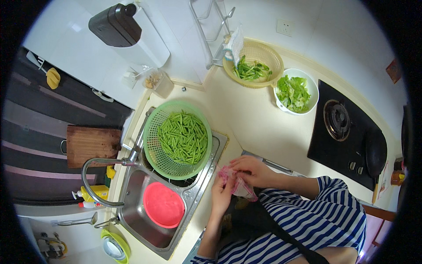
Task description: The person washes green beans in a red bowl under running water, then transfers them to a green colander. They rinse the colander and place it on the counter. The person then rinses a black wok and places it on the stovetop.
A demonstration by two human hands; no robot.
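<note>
Close to my body, at the counter's front edge, both hands are on a crumpled white cloth with a pink border (243,189). My left hand (221,191) pinches its left side between thumb and fingers. My right hand (249,170) grips the cloth from above, its fingers partly hiding it. Left of my hands, a green plastic colander (150,142) holds many cut green beans (184,138) and rests over one basin of the sink. A red plastic basin (164,204) sits in the other basin of the stainless steel sink (135,211).
A curved faucet (99,161) reaches over the sink. Farther back are a beige colander (263,54) with green stalks and a white bowl (315,89) of lettuce. On the right, a black gas stove (326,145) carries a dark pan (376,151). A wooden cutting board (94,147) stands behind the faucet.
</note>
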